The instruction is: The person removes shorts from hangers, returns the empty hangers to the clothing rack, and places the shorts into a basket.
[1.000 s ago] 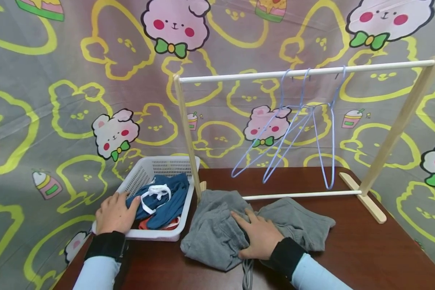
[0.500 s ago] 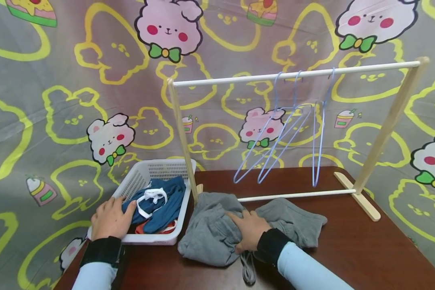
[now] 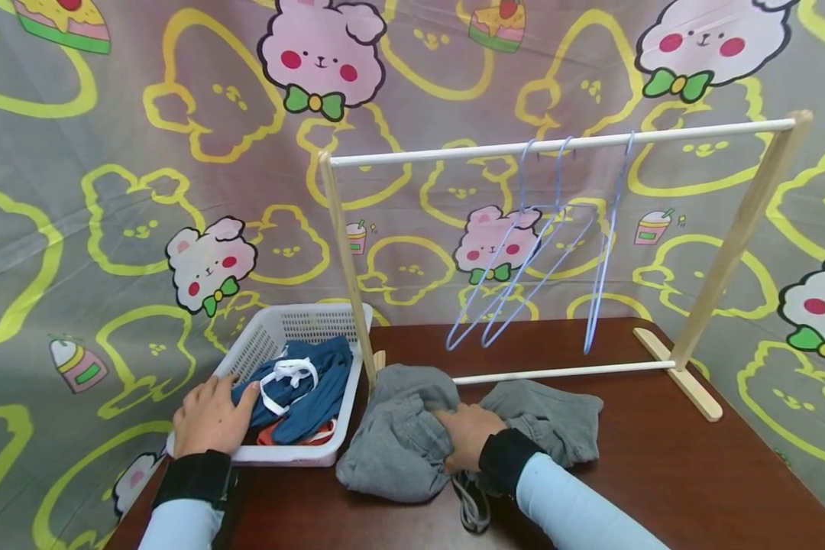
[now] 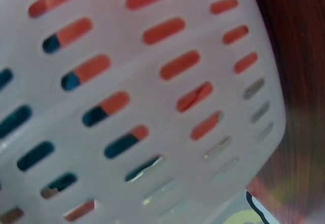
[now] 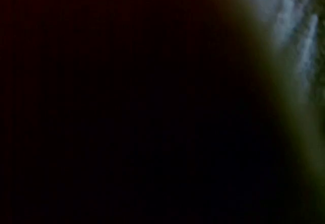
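Note:
Bunched grey drawstring pants (image 3: 400,451) lie on the table in front of a small clothes rack. My right hand (image 3: 473,434) grips the middle of them, its fingertips sunk out of sight in the fabric. Their cord (image 3: 473,508) hangs in a loop below that hand. My left hand (image 3: 213,418) rests over the left rim of a white plastic basket (image 3: 285,455), thumb toward the inside. Folded blue clothing (image 3: 326,382) with a white tie (image 3: 296,369) lies in the basket, above something red (image 3: 316,435). The left wrist view shows the slotted basket wall (image 4: 152,92); the right is nearly all dark.
Several thin lilac hangers (image 3: 557,260) hang from the white top bar (image 3: 419,156) of the wooden rack (image 3: 739,252). A lower bar (image 3: 557,373) runs just behind the pants. A patterned cloth (image 3: 110,229) encloses the brown table (image 3: 701,481).
The right hand's fingers have curled into the grey pants, and their right part has drawn slightly leftward. The hangers have swung a little. The left hand stays at the basket.

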`<state>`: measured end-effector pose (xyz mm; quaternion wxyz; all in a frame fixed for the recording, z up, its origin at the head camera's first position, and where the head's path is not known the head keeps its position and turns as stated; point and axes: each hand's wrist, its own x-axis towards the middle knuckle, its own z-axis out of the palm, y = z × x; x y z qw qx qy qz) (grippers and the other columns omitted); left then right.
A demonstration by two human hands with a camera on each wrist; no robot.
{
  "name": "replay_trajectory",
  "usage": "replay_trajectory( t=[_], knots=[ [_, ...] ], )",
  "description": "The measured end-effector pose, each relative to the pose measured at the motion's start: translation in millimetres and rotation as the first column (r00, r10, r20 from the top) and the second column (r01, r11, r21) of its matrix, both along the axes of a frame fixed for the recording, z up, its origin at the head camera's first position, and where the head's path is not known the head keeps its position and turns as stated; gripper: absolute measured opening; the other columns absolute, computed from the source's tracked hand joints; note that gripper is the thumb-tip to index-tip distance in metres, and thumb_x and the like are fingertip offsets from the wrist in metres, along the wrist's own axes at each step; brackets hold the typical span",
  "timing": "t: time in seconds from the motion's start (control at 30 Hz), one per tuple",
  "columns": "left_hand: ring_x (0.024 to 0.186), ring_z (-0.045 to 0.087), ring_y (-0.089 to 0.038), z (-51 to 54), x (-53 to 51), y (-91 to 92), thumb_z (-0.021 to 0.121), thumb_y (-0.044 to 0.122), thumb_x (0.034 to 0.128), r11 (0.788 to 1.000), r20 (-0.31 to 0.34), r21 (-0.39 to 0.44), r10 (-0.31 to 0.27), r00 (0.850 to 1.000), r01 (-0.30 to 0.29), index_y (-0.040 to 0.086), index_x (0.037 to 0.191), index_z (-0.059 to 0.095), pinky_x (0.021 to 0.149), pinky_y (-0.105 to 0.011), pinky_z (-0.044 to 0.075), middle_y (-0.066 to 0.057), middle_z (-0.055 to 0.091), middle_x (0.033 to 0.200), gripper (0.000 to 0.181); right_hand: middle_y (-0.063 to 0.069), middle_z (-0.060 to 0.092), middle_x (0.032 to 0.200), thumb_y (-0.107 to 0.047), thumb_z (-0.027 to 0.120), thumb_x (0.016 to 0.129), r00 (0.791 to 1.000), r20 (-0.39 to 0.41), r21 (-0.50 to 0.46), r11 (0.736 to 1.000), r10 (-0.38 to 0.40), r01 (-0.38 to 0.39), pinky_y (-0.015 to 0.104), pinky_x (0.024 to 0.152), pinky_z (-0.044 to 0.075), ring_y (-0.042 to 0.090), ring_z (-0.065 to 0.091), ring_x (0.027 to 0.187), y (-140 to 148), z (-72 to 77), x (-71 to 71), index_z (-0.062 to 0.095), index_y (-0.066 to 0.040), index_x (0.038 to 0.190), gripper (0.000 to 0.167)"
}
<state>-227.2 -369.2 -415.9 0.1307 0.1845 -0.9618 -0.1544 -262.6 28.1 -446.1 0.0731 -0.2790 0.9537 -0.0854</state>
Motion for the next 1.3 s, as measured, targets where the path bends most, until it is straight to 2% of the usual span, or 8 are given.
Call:
replay_trajectory(
  t=[0.13,0.27,0.37,0.5,0.63,0.87,1.17,1.3],
  knots=[
    [0.137,0.020,-0.057,0.6,0.4,-0.4,0.044,0.054,0.1040,1.000,0.011,0.000,0.007,1.000,-0.007,-0.008,0.146,0.039,0.110,-0.074,0.014,-0.035,0.029,0.151,0.075,0.008,0.068,0.100,-0.038,0.088,0.073,0.996,-0.076,-0.042,0.998,0.048,-0.051,0.050,0.074,0.054,0.030,0.064,0.091,0,-6.3,1.4,0.066,-0.019,0.121,0.056],
    [0.137,0.020,-0.056,0.4,0.4,0.9,0.044,0.055,0.1039,1.000,0.003,-0.001,0.008,1.000,-0.008,-0.007,0.145,0.040,0.110,-0.073,0.014,-0.034,0.030,0.151,0.074,0.005,0.070,0.096,-0.035,0.081,0.076,0.987,-0.145,-0.092,0.993,0.064,-0.078,0.047,0.072,0.055,0.027,0.066,0.088,2,-13.8,-2.6,0.068,-0.018,0.118,0.046],
    [0.138,0.020,-0.056,-0.7,0.6,1.6,0.044,0.055,0.1039,1.000,-0.001,0.002,0.005,1.000,-0.005,-0.007,0.145,0.040,0.111,-0.073,0.015,-0.034,0.030,0.151,0.074,0.006,0.071,0.104,-0.032,0.078,0.076,0.991,-0.123,-0.143,0.988,0.042,-0.060,0.048,0.078,0.055,0.028,0.067,0.095,5,-13.5,-7.4,0.067,-0.016,0.125,0.053],
    [0.138,0.020,-0.056,-2.0,2.5,0.6,0.045,0.054,0.1038,1.000,-0.002,0.008,0.011,1.000,-0.011,-0.006,0.146,0.040,0.111,-0.073,0.014,-0.034,0.030,0.151,0.073,0.009,0.069,0.121,-0.032,0.076,0.079,1.000,-0.006,-0.267,0.964,-0.012,0.010,0.051,0.087,0.053,0.031,0.065,0.107,5,-7.5,-12.6,0.062,-0.012,0.136,0.062],
    [0.137,0.020,-0.056,-1.6,3.1,0.0,0.045,0.054,0.1039,1.000,-0.004,0.004,0.015,1.000,-0.015,-0.006,0.145,0.041,0.111,-0.073,0.014,-0.033,0.031,0.150,0.073,0.007,0.068,0.121,-0.029,0.075,0.082,0.996,0.075,-0.427,0.901,-0.046,0.074,0.050,0.087,0.051,0.029,0.065,0.105,-2,-3.3,-16.0,0.062,-0.012,0.132,0.054],
    [0.137,0.021,-0.055,-0.7,-0.2,2.3,0.046,0.053,0.1039,1.000,-0.006,-0.008,0.014,1.000,-0.014,-0.007,0.145,0.041,0.111,-0.073,0.015,-0.034,0.032,0.149,0.073,0.001,0.070,0.116,-0.028,0.071,0.083,0.996,0.061,-0.606,0.790,-0.066,0.090,0.042,0.088,0.051,0.022,0.064,0.105,-25,-0.6,-20.8,0.063,-0.018,0.131,0.050],
    [0.138,0.022,-0.054,-1.3,-3.4,4.7,0.048,0.050,0.1041,1.000,-0.003,-0.016,0.014,1.000,-0.014,-0.007,0.145,0.041,0.111,-0.072,0.015,-0.033,0.034,0.148,0.071,0.001,0.064,0.129,-0.021,0.067,0.087,0.990,0.134,-0.790,0.607,0.039,0.083,0.042,0.102,0.043,0.021,0.057,0.119,-65,13.8,-21.2,0.057,-0.015,0.138,0.053],
    [0.138,0.022,-0.054,-0.3,-1.5,4.0,0.048,0.051,0.1040,1.000,0.004,-0.011,0.027,1.000,-0.027,-0.007,0.145,0.041,0.111,-0.071,0.015,-0.034,0.033,0.149,0.071,-0.003,0.060,0.133,-0.022,0.067,0.089,0.988,0.134,-0.824,0.562,0.071,0.071,0.043,0.104,0.041,0.017,0.055,0.120,-81,34.2,-16.5,0.053,-0.019,0.142,0.055]
  ],
)
